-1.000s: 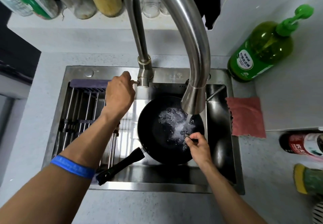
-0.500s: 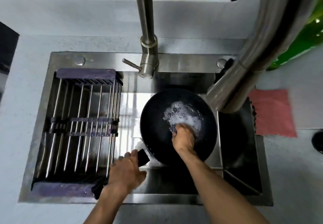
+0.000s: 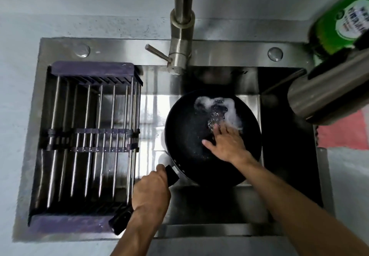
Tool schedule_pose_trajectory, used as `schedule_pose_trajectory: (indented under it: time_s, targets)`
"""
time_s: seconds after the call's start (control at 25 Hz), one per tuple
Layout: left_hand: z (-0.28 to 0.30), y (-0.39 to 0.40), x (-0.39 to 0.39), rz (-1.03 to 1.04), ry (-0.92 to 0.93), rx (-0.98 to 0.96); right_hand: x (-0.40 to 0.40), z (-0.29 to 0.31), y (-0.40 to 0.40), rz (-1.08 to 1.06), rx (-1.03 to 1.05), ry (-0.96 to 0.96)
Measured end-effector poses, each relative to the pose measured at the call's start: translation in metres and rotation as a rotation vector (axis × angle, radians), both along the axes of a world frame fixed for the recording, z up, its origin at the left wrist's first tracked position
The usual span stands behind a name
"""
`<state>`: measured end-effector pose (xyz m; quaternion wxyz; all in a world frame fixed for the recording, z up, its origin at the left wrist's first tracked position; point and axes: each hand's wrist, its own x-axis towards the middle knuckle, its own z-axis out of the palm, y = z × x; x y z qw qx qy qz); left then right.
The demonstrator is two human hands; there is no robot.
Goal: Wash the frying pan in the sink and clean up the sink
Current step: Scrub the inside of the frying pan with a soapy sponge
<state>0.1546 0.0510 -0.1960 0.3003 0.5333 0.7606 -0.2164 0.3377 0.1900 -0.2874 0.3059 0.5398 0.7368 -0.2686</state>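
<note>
From my feed the frying pan (image 3: 191, 136) sits in the sink (image 3: 219, 206), right of the drying rack (image 3: 89, 136). My left hand (image 3: 150, 191) is wrapped tight around the black handle (image 3: 171, 174). My right hand (image 3: 226, 144) lies flat inside the pan, fingers spread, pressing near the suds (image 3: 216, 106); might be a scrubber under it, can't tell. Faucet head (image 3: 327, 94) hangs off to the right.

Black speckled pan (image 3: 189, 128) with white foam (image 3: 232, 114); steel-grey sink (image 3: 219, 53); purple-edged rack (image 3: 91, 69); green bottle (image 3: 339, 22) at 2 o'clock; pink cloth (image 3: 343, 136).
</note>
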Motion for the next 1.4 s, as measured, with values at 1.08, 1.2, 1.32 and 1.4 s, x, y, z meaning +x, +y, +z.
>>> schedule_pose_trajectory:
  time_s: [1.08,1.2,1.32,1.4]
  targets:
    - [0.0,0.003,0.004,0.049,-0.003,-0.034,0.015,-0.003,-0.037,-0.061,-0.212,0.233]
    - [-0.004,0.004,0.003,0.026,0.013,-0.01,-0.031,-0.01,-0.025,-0.009,-0.23,0.405]
    - [-0.002,0.004,0.003,0.028,0.001,-0.014,-0.001,-0.01,0.017,-0.093,-0.14,0.259]
    - [0.0,0.004,0.003,0.043,-0.004,-0.013,0.018,-0.001,-0.024,-0.063,-0.178,0.174]
